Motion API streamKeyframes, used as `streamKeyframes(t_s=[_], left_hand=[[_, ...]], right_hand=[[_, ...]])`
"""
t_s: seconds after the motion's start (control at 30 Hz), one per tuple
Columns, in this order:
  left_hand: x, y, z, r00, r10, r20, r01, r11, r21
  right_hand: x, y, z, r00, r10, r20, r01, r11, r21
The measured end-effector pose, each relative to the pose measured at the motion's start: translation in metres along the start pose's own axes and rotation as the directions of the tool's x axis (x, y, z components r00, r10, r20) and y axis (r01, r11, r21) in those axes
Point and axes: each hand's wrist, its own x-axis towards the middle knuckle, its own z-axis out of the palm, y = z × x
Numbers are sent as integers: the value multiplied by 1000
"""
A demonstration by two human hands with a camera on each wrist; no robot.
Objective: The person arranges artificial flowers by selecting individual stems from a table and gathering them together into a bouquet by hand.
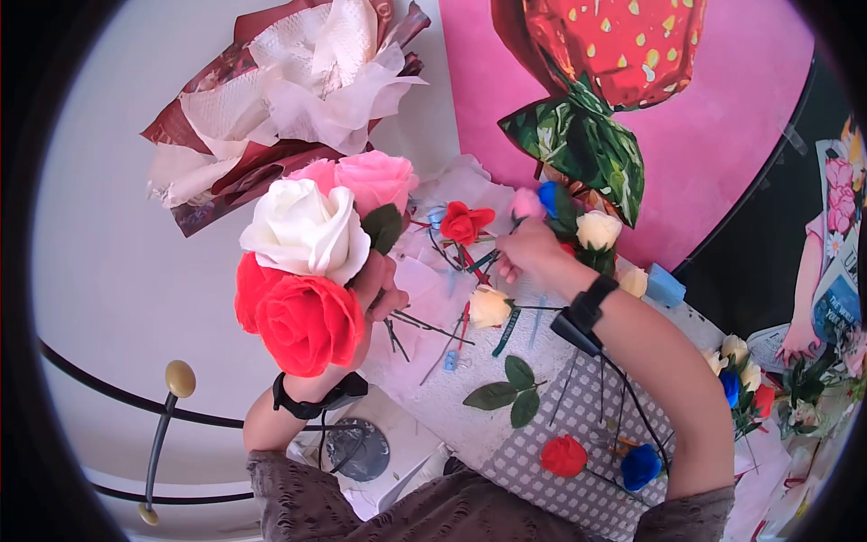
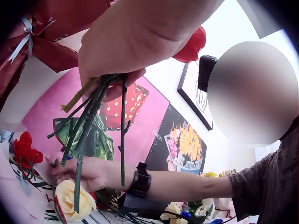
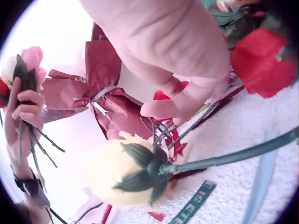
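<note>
My left hand [image 1: 383,287] grips a bunch of artificial roses: a white rose [image 1: 307,226] on top, red roses [image 1: 307,325] below it, pink roses [image 1: 375,181] behind. Their cut green stems [image 2: 84,135] hang from beneath the fist in the left wrist view. Over the table, my right hand [image 1: 535,253] reaches among loose flowers with bent fingers, right beside a small pink rose [image 1: 526,204] and a blue rose [image 1: 547,198]. Thin stems [image 3: 161,133] lie under its fingertips; I cannot tell whether it pinches one. A cream rose [image 1: 489,306] lies just nearer.
Wrapped paper [image 1: 298,99] in maroon and white lies at the back left. A pink strawberry painting [image 1: 722,117] stands behind the table. Nearer are a leaf sprig [image 1: 511,394], a red rose [image 1: 564,456] and a blue rose [image 1: 640,467]. More flowers [image 1: 745,384] sit at right.
</note>
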Motion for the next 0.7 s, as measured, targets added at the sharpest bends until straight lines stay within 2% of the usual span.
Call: streamKeyframes(t_s=[0.03, 0.07, 0.1, 0.17, 0.2, 0.27, 0.33, 0.37, 0.4, 0.43, 0.5, 0.53, 0.57, 0.6, 0.63, 0.7], left_hand=[[1, 1, -1, 1000, 10, -2, -10, 1000, -1], [1, 2, -1, 1000, 19, -2, -19, 1000, -2], [3, 2, 3, 1000, 23, -5, -23, 1000, -4], [6, 3, 14, 990, -8, -143, -11, 992, -129], [7, 3, 14, 990, -5, -143, -14, 992, -129], [10, 4, 13, 1000, -9, -28, 4, 985, -174], [9, 8, 20, 999, -27, -47, 19, 987, -158], [8, 10, 22, 996, -48, -70, 37, 989, -146], [9, 6, 17, 1000, -9, -12, 6, 980, -197], [8, 6, 16, 1000, -4, -15, 1, 981, -195], [6, 6, 13, 998, -25, -64, 12, 980, -197], [6, 4, 9, 997, -22, -68, 9, 981, -196], [8, -1, 1, 1000, 5, 15, -2, 980, -198], [9, -6, -6, 995, 33, 98, -13, 980, -199], [9, -12, -12, 995, 34, 96, -15, 980, -198], [4, -23, -20, 970, 140, 196, -137, 990, -30]], right_hand=[[-7, -6, -5, 1000, -25, -20, 27, 991, 129], [-15, -12, -10, 998, -68, -11, 69, 988, 138], [-20, -17, -15, 997, -71, -10, 72, 988, 134], [-32, -23, -25, 981, -189, -39, 191, 979, 69], [-37, -25, -30, 975, -213, -55, 214, 977, 13], [-46, -29, -40, 978, -202, -60, 204, 979, 23], [-56, -35, -51, 979, -193, -64, 195, 980, 34], [-61, -38, -58, 986, -157, -53, 153, 985, -77], [-66, -42, -62, 992, -121, -46, 110, 976, -187], [-70, -47, -64, 991, -126, -43, 116, 975, -188], [-80, -53, -66, 999, -34, -33, 8, 809, -588], [-75, -46, -64, 999, -37, -30, 12, 808, -589], [-66, -32, -59, 929, -353, -112, 134, 601, -788], [-61, -25, -56, 760, -642, -97, 159, 328, -931], [-62, -34, -52, 759, -644, -95, 161, 327, -931], [-59, -54, -37, 861, -469, 194, 329, 225, -917]])
